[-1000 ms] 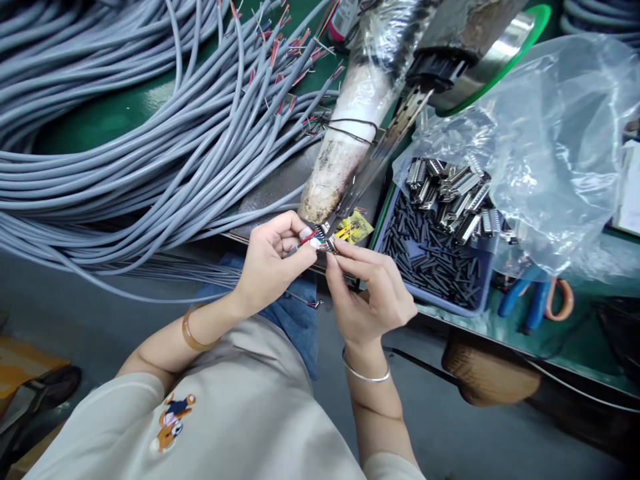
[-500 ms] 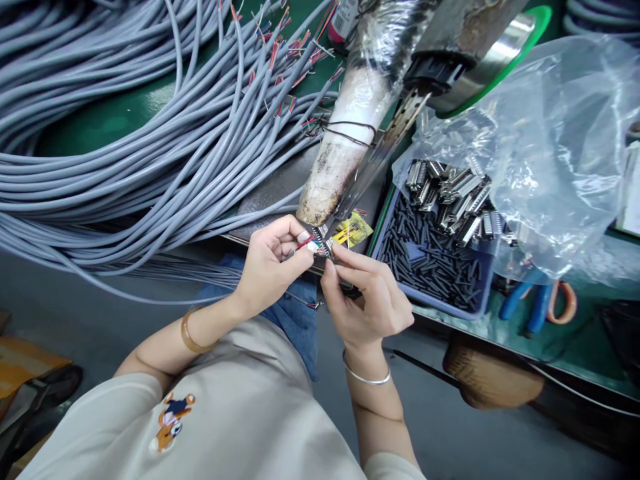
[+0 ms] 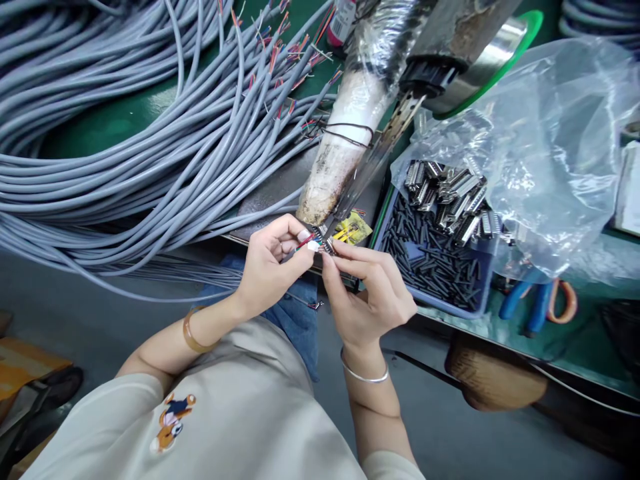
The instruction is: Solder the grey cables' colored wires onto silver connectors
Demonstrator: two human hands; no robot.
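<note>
Left hand [image 3: 270, 261], centre of frame, pinches thin coloured wires [image 3: 306, 242] between thumb and fingertips; right hand [image 3: 374, 288], just right, pinches a small connector [image 3: 327, 245] at the wire ends, near the tip of the soldering iron [image 3: 367, 163]. Grey cables [image 3: 165, 157] fill upper left; blue tray [image 3: 453, 307] of black pieces, right of centre.

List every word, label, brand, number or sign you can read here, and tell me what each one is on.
No text can be read.
Container at the top: its pale label carries dark print, too small and blurred to make out.
Shirt: an embroidered figure, with no lettering that I can see.
</note>
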